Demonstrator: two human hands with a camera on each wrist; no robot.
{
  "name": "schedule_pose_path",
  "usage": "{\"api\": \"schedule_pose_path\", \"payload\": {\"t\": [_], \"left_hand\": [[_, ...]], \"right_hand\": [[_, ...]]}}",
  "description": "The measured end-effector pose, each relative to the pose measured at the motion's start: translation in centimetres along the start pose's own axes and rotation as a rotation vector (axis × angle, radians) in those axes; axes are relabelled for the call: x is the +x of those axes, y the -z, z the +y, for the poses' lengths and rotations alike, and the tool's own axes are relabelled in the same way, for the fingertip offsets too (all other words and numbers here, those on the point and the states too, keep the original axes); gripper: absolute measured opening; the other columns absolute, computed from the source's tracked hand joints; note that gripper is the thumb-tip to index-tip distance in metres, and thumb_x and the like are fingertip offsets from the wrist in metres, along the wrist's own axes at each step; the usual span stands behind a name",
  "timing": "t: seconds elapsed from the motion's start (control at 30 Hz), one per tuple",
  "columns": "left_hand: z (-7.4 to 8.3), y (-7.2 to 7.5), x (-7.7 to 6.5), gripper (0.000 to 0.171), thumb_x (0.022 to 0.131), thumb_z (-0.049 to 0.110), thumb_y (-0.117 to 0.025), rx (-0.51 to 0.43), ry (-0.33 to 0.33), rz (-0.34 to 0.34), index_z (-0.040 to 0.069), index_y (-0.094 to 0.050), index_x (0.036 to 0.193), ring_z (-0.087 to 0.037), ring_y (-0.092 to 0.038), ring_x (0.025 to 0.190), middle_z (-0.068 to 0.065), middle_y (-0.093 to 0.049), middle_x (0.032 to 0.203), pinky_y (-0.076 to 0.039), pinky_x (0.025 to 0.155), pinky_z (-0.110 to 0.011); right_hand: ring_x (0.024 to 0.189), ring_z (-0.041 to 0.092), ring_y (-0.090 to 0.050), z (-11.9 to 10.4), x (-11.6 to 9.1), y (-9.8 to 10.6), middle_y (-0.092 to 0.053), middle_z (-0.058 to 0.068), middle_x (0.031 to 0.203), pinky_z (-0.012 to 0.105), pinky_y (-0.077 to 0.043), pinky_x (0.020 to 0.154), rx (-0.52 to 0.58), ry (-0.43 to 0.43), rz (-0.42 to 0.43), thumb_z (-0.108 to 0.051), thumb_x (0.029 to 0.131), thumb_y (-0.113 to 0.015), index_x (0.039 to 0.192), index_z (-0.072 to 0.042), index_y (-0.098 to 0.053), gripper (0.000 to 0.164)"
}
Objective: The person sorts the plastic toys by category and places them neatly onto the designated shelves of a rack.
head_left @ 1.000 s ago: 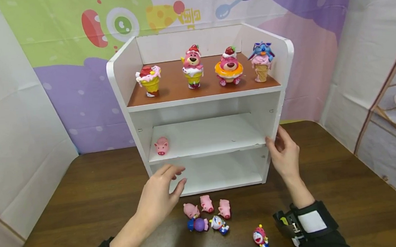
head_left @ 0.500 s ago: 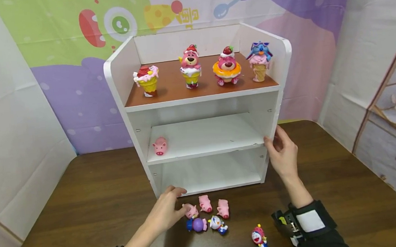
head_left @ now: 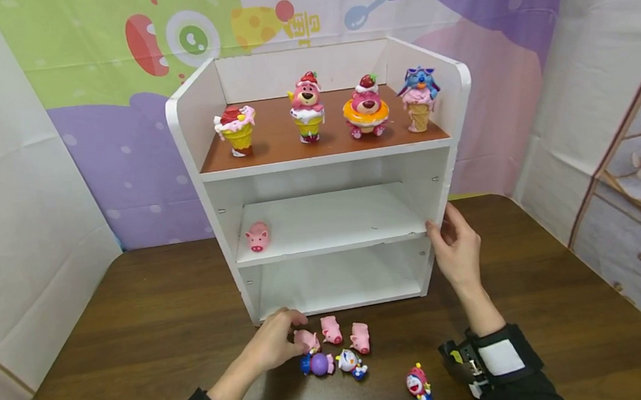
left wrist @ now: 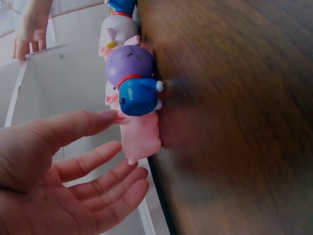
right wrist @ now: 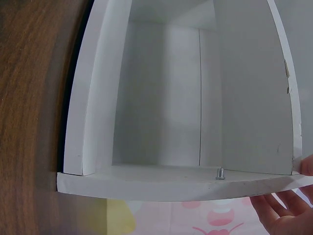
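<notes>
My left hand [head_left: 274,342] spreads thumb and fingers around a pink toy pig [head_left: 308,339] on the table. In the left wrist view the thumb and fingertips [left wrist: 139,171] lie close against that pig [left wrist: 142,134]; a firm hold is not visible. Crowding it are a purple-headed figurine in blue [head_left: 319,364], a white-and-blue figurine [head_left: 352,363] and two pink pigs, one in the middle [head_left: 331,330] and one to the right [head_left: 360,337]. My right hand [head_left: 457,248] grips the right side panel of the white shelf [head_left: 330,247], thumb in front, fingers outside.
On the middle board, at the left, stands another pink pig [head_left: 257,236]. Several ice-cream and bear figurines, including a bear with an orange ring [head_left: 366,108], line the top board. A pink-hooded figurine [head_left: 419,387] lies nearer on the wooden table [head_left: 154,329].
My left hand has moved down and right from in front of the lower compartment to the nearest-left pig on the table. The right hand keeps its hold on the shelf's side.
</notes>
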State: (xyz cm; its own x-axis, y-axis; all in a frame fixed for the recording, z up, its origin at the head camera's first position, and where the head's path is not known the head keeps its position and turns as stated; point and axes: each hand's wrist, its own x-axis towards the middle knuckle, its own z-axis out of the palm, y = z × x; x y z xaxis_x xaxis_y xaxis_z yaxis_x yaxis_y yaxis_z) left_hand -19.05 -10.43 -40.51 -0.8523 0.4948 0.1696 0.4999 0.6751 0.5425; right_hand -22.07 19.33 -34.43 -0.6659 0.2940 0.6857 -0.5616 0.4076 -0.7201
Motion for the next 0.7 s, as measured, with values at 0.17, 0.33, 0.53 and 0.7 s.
{"api": "schedule_pose_path", "payload": {"t": [0.17,0.33,0.53,0.7], "left_hand": [[0.01,-0.07,0.03,0.021,0.064,-0.001,-0.069,-0.023,0.007,-0.016,-0.003,-0.062,0.084,-0.021,-0.053,0.067,-0.007,-0.058,0.076,-0.043,0.058,-0.028],[-0.01,-0.15,-0.06,0.019,0.063,-0.002,-0.068,-0.038,0.022,0.001,-0.003,-0.063,0.082,-0.019,-0.052,0.064,-0.006,-0.058,0.072,-0.041,0.054,-0.025],[0.12,0.01,-0.33,0.021,0.061,-0.002,-0.067,-0.013,-0.006,0.063,-0.004,-0.066,0.082,-0.018,-0.051,0.062,-0.004,-0.057,0.069,-0.039,0.053,-0.023],[0.42,0.50,-0.40,0.022,0.062,-0.004,-0.066,-0.010,-0.033,0.103,-0.004,-0.067,0.084,-0.018,-0.049,0.059,-0.004,-0.055,0.067,-0.038,0.051,-0.021]], "right_hand": [[0.087,0.032,-0.056,-0.04,-0.01,-0.06,-0.057,0.030,0.101,0.014,-0.046,0.073,0.002,0.003,-0.003,0.013,0.079,-0.053,0.116,0.012,-0.050,0.037],[0.088,0.036,-0.056,0.01,-0.03,-0.02,-0.056,0.030,0.103,0.013,-0.045,0.073,0.012,-0.005,-0.007,0.013,0.079,-0.053,0.118,0.012,-0.049,0.038],[0.088,0.035,-0.056,0.00,-0.01,-0.01,-0.056,0.030,0.103,0.013,-0.045,0.074,0.007,-0.008,-0.008,0.012,0.079,-0.053,0.118,0.012,-0.049,0.039],[0.086,0.030,-0.056,-0.09,0.00,-0.02,-0.057,0.029,0.101,0.014,-0.046,0.073,-0.012,-0.006,0.003,0.012,0.079,-0.053,0.117,0.011,-0.050,0.038]]}}
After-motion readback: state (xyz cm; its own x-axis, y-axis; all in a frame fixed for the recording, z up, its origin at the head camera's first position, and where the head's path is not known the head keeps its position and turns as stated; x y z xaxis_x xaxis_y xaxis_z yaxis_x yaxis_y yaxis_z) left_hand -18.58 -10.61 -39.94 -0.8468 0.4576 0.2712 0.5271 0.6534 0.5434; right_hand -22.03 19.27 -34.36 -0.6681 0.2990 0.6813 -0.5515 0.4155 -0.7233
